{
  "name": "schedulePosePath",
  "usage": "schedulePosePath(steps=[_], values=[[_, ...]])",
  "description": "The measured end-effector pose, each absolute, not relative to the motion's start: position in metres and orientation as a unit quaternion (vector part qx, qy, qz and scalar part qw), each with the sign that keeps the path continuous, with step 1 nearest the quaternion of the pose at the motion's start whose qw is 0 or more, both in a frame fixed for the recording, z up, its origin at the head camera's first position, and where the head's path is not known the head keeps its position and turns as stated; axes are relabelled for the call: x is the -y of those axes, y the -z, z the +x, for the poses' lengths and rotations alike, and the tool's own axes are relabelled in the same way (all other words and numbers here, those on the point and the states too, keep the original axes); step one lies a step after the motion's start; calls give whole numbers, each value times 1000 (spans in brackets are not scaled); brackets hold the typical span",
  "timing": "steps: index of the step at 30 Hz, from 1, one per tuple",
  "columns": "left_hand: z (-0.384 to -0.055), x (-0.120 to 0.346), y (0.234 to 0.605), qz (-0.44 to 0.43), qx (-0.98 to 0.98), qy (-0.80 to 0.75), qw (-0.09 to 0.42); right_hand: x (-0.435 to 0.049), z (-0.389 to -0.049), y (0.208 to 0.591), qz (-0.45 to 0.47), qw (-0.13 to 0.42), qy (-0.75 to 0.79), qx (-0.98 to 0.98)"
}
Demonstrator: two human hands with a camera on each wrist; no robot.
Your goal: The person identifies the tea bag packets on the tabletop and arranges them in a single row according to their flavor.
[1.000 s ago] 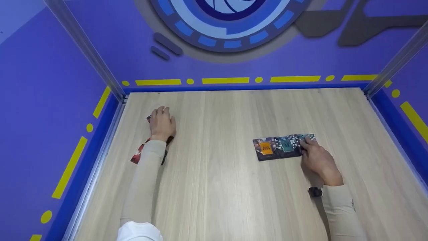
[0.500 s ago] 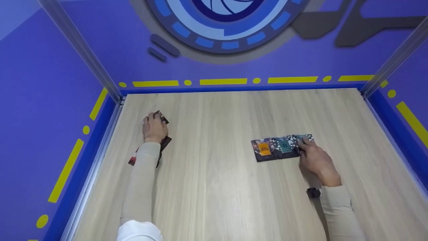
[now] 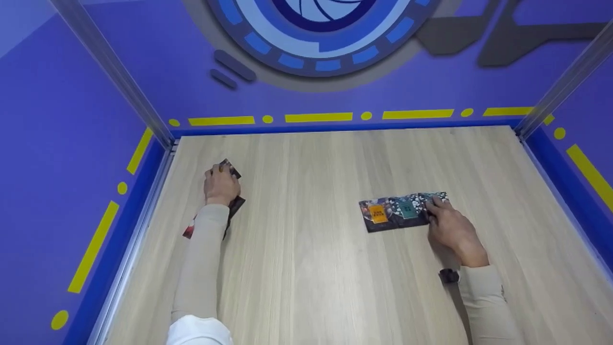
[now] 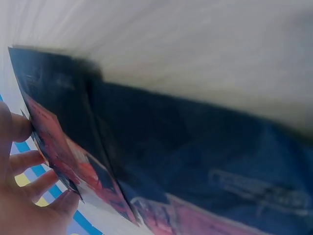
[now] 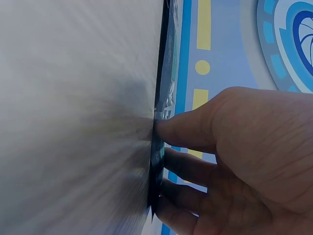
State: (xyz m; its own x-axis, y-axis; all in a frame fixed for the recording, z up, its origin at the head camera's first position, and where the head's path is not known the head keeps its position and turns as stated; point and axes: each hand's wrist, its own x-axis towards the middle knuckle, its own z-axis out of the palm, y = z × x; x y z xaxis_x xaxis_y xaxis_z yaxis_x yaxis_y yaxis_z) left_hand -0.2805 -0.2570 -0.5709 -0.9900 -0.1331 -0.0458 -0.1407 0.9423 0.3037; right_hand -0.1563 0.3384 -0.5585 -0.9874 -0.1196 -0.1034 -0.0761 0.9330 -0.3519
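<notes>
Packets (image 3: 377, 213) on the counter (image 3: 306, 278) are spread leftward from the right hand (image 3: 455, 231) and touched by it, other packets (image 3: 236, 205) being partly covered by the left hand (image 3: 220, 186); whether either grips cannot be told.

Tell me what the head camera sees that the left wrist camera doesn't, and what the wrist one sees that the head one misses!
Only the head view shows the right hand touching the end of a packet row, including an orange-labelled packet, plus a small black device by that wrist.

Only the left wrist view shows pale, lettering-like marks, too blurry to read, on a dark packet.

Both show the left hand touching a packet, the tabletop and yellow wall markings.
</notes>
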Motion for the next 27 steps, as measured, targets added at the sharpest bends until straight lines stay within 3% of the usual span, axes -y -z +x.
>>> schedulePosePath(steps=[27], values=[[-279,204,579,11,-989,-147,-16,-340,-155,559,-58,65,177,-980]])
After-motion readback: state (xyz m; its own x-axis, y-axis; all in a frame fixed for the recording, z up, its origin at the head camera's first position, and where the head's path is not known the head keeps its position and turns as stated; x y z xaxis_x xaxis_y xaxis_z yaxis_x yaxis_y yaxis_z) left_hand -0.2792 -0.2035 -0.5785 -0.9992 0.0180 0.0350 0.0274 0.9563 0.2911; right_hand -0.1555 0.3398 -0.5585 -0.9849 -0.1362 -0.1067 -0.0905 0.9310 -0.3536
